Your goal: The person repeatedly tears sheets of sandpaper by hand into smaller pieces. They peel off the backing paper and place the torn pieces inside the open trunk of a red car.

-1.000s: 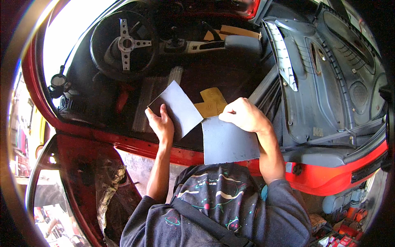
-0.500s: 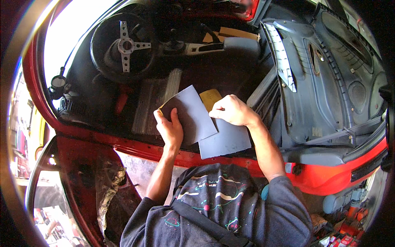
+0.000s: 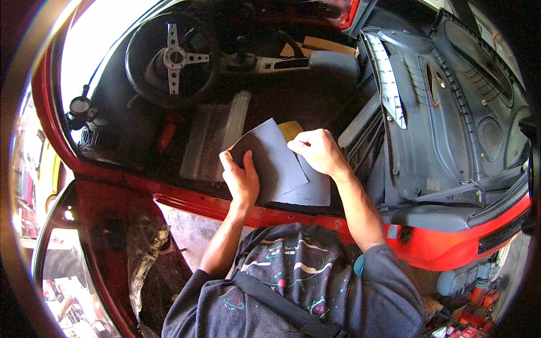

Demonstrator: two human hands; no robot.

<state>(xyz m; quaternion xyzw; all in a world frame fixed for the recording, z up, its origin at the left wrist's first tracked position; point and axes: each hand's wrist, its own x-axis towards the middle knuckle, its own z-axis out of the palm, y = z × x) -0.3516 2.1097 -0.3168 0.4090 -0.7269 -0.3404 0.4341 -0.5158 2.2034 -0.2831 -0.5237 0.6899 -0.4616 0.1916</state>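
My left hand (image 3: pixel 241 181) is closed on the left edge of a stiff grey sheet (image 3: pixel 265 155), thumb lying on its face. Along that edge a thin strip of yellow shows. Behind it is a second grey sheet (image 3: pixel 315 188), mostly covered, its lower right part sticking out. A yellow piece (image 3: pixel 291 129) with faint marks peeks out above, beside my right fingers; whether it is the back of a sheet I cannot tell. My right hand (image 3: pixel 320 151) is closed in a pinch at the upper right side of the sheets. Its fingertips partly hide what they grip.
I face the open side of a red car. Its door sill (image 3: pixel 203 204) runs just below the sheets. Inside are a steering wheel (image 3: pixel 174 58), a centre console (image 3: pixel 282 65) and a ribbed clear strip (image 3: pixel 239 115). A large grey trim panel (image 3: pixel 417 107) leans at the right.
The rear sheet has slid left and up, so more of it lies behind the front one. My left hand and the front sheet have shifted slightly right.
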